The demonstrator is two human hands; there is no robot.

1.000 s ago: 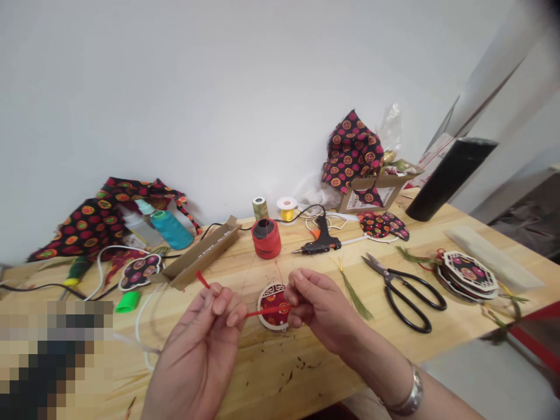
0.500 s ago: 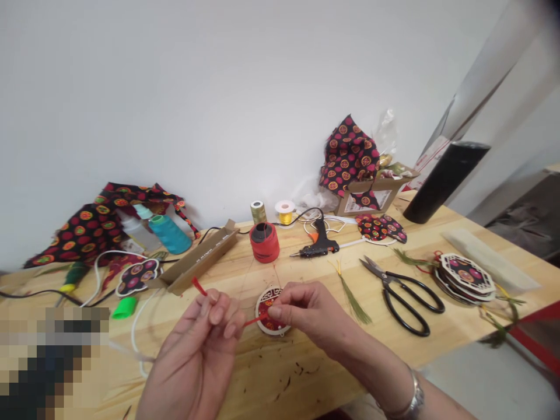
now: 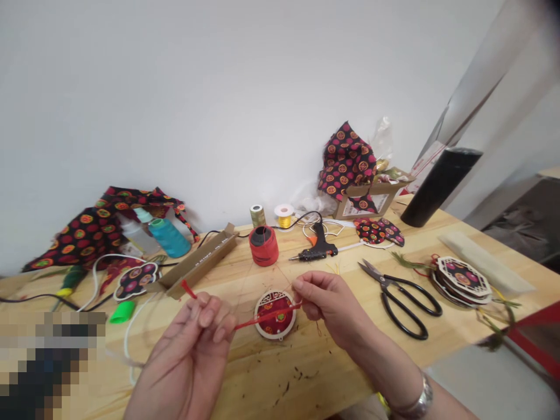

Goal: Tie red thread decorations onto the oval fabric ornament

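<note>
A bundle of red thread (image 3: 268, 317) stretches between my two hands above the table. My left hand (image 3: 192, 338) is closed on it, with a short red end sticking up past the fingertips. My right hand (image 3: 324, 300) pinches the other end between thumb and fingers. Beneath the thread lies a round ornament (image 3: 275, 303) with a pale lattice rim and dark red patterned fabric. Behind it stands a red thread spool (image 3: 264, 246), from which thin strands run toward my hands.
Black-handled scissors (image 3: 400, 297) and a glue gun (image 3: 315, 245) lie to the right, near stacked octagonal ornaments (image 3: 461, 280). A narrow cardboard box (image 3: 199, 259), a green cap (image 3: 122, 312) and a teal thread cone (image 3: 170, 238) are on the left. A black cylinder (image 3: 440, 186) stands at the back right.
My right hand has moved right and slightly up, away from the left hand. A longer stretch of red thread now shows between them, and more of the round ornament is uncovered.
</note>
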